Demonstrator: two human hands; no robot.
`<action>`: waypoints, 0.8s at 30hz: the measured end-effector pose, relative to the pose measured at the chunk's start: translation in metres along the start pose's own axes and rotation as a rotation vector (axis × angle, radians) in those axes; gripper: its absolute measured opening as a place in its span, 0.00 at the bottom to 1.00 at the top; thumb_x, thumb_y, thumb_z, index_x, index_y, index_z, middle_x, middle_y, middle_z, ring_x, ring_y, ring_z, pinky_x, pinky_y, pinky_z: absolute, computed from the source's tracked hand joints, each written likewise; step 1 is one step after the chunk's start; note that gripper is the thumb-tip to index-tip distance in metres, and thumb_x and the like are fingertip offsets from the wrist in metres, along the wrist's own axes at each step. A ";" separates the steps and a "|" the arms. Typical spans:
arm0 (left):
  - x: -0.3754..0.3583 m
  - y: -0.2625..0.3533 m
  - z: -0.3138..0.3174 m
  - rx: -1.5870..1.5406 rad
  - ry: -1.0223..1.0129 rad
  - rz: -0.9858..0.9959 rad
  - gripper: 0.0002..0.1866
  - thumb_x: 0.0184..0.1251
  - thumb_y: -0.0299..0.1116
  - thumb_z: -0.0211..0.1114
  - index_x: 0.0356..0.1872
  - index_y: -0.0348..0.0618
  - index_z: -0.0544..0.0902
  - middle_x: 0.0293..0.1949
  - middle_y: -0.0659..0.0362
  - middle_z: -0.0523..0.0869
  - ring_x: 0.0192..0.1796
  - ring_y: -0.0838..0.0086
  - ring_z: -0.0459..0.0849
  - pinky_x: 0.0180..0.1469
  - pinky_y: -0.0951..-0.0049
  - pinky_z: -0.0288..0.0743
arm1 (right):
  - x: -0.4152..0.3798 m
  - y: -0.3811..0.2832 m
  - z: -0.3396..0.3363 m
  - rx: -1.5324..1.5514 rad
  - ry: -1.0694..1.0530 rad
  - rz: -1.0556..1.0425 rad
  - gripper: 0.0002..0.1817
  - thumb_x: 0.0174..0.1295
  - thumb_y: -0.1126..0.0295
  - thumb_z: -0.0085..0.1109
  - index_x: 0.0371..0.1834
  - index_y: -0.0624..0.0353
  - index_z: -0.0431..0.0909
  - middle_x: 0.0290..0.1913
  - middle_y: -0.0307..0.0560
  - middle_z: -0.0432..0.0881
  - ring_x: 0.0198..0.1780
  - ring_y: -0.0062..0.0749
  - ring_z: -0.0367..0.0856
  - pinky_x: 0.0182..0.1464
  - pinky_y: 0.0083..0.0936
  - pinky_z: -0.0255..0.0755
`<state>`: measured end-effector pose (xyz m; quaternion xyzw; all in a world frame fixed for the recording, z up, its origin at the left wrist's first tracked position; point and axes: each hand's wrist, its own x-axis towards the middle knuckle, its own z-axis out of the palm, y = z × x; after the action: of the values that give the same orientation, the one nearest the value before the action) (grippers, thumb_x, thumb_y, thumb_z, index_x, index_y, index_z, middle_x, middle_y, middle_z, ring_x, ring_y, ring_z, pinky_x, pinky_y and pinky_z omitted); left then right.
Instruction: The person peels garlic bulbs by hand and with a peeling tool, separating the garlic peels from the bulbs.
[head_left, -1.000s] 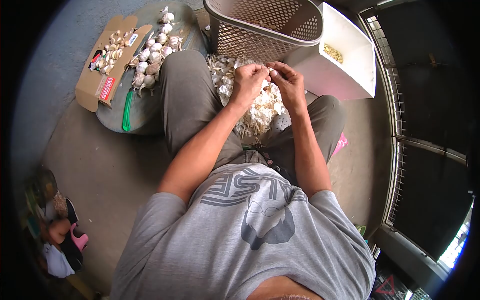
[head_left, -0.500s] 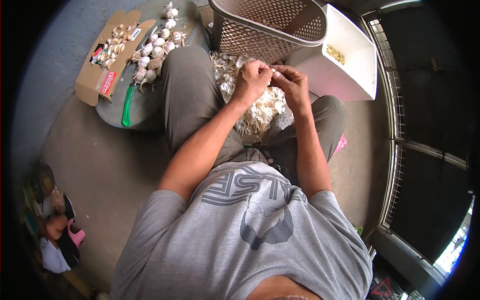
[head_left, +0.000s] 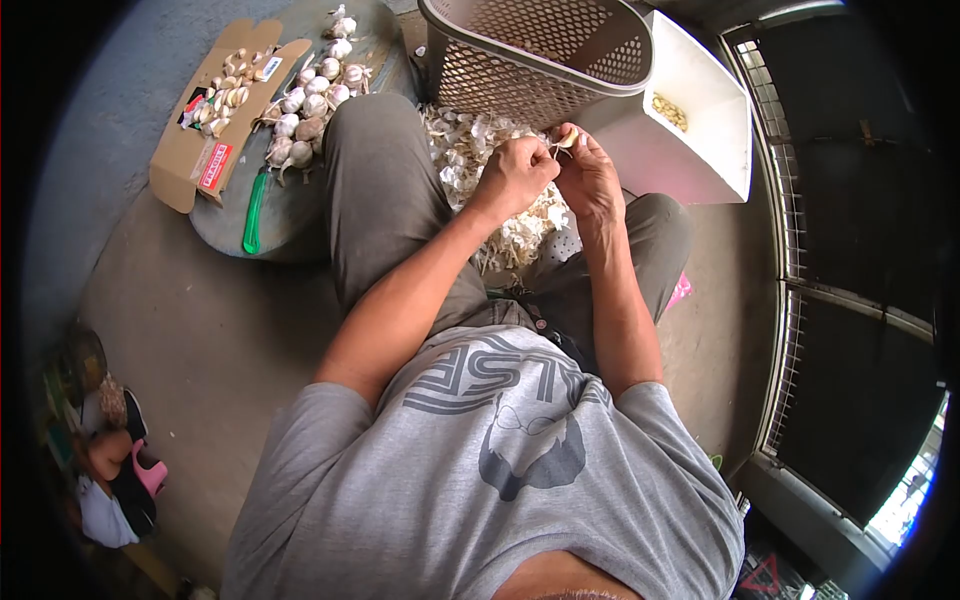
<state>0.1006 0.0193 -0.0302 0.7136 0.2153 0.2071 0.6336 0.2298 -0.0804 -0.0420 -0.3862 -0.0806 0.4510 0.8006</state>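
My right hand (head_left: 590, 180) pinches a pale garlic clove (head_left: 569, 138) between thumb and fingers. Right beside it, my left hand (head_left: 520, 178) is closed, its fingertips on a thin white strip of garlic skin at the clove's edge. Both hands hover between my knees over a heap of garlic peelings (head_left: 520, 235). To the left, whole garlic bulbs (head_left: 315, 105) lie on a round stool (head_left: 220, 225), along with loose unpeeled cloves (head_left: 232, 97) on an opened cardboard box (head_left: 175, 170).
A green-handled knife (head_left: 254, 215) rests at the stool's near edge. Beyond the peelings stands a perforated plastic basket (head_left: 500, 80). A white foam box (head_left: 725, 150) at the right holds peeled cloves (head_left: 670, 112). A person (head_left: 115, 460) is at the far lower left.
My hands have drawn slightly apart, and the right one has turned, bringing the clove into plain view at its fingertips. The left hand has shifted a little to the right and down.
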 end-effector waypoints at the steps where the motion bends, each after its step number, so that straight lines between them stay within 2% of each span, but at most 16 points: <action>1: -0.002 0.004 -0.002 0.046 -0.028 -0.001 0.09 0.67 0.30 0.64 0.33 0.33 0.83 0.23 0.59 0.83 0.27 0.79 0.80 0.31 0.71 0.75 | 0.001 -0.001 -0.004 0.015 0.001 0.011 0.12 0.77 0.64 0.55 0.53 0.59 0.81 0.45 0.41 0.85 0.42 0.32 0.82 0.48 0.38 0.79; 3: -0.007 0.009 -0.004 0.137 -0.082 -0.003 0.09 0.67 0.30 0.64 0.34 0.33 0.84 0.23 0.56 0.84 0.27 0.75 0.82 0.32 0.68 0.76 | -0.001 -0.007 -0.007 -0.011 0.049 -0.002 0.12 0.78 0.65 0.55 0.54 0.61 0.82 0.44 0.41 0.86 0.40 0.30 0.81 0.45 0.35 0.78; 6: -0.010 0.008 0.000 0.263 -0.019 0.084 0.09 0.68 0.30 0.65 0.35 0.33 0.84 0.25 0.51 0.85 0.29 0.67 0.86 0.35 0.64 0.78 | -0.003 -0.014 -0.003 -0.214 0.033 -0.072 0.13 0.78 0.65 0.55 0.53 0.63 0.83 0.40 0.40 0.86 0.36 0.26 0.80 0.42 0.28 0.76; 8: -0.006 0.006 0.001 0.258 0.090 0.214 0.09 0.69 0.31 0.65 0.36 0.33 0.84 0.28 0.48 0.85 0.30 0.63 0.87 0.35 0.64 0.78 | -0.004 -0.014 0.000 -0.352 0.009 -0.113 0.14 0.78 0.66 0.56 0.53 0.66 0.84 0.36 0.39 0.85 0.32 0.21 0.79 0.39 0.22 0.75; 9: -0.006 0.007 0.001 0.255 0.145 0.277 0.08 0.70 0.31 0.65 0.37 0.34 0.84 0.29 0.47 0.86 0.30 0.61 0.87 0.36 0.63 0.79 | -0.005 -0.012 0.004 -0.360 0.014 -0.110 0.14 0.78 0.65 0.56 0.53 0.66 0.84 0.36 0.39 0.85 0.32 0.20 0.79 0.39 0.21 0.75; 12: -0.007 0.011 -0.001 0.199 0.179 0.253 0.08 0.71 0.31 0.65 0.39 0.34 0.83 0.31 0.47 0.86 0.32 0.58 0.87 0.36 0.62 0.78 | -0.008 -0.007 0.011 -0.376 0.006 -0.091 0.15 0.78 0.64 0.56 0.53 0.66 0.84 0.38 0.40 0.86 0.34 0.19 0.81 0.39 0.20 0.75; 18: -0.005 0.009 -0.001 0.327 0.147 0.191 0.07 0.72 0.31 0.62 0.38 0.36 0.82 0.32 0.46 0.86 0.33 0.51 0.87 0.37 0.57 0.79 | -0.008 -0.004 0.012 -0.447 -0.026 -0.074 0.15 0.78 0.65 0.56 0.52 0.67 0.84 0.38 0.39 0.86 0.35 0.19 0.81 0.39 0.20 0.75; 21: -0.003 0.007 -0.001 0.407 0.191 0.366 0.06 0.71 0.29 0.61 0.36 0.36 0.79 0.31 0.45 0.85 0.34 0.47 0.86 0.37 0.53 0.79 | -0.010 -0.007 0.016 -0.550 -0.042 -0.113 0.14 0.77 0.66 0.58 0.53 0.68 0.83 0.39 0.39 0.86 0.36 0.19 0.80 0.40 0.20 0.75; 24: -0.006 0.011 0.001 0.475 0.210 0.405 0.06 0.69 0.28 0.60 0.35 0.36 0.76 0.31 0.44 0.83 0.34 0.46 0.85 0.37 0.50 0.78 | -0.016 -0.010 0.022 -0.662 -0.049 -0.139 0.14 0.76 0.68 0.60 0.55 0.69 0.83 0.40 0.39 0.87 0.37 0.18 0.80 0.41 0.20 0.76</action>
<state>0.0968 0.0141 -0.0193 0.8444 0.1755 0.3454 0.3699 0.2168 -0.0834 -0.0163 -0.6079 -0.2682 0.3539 0.6583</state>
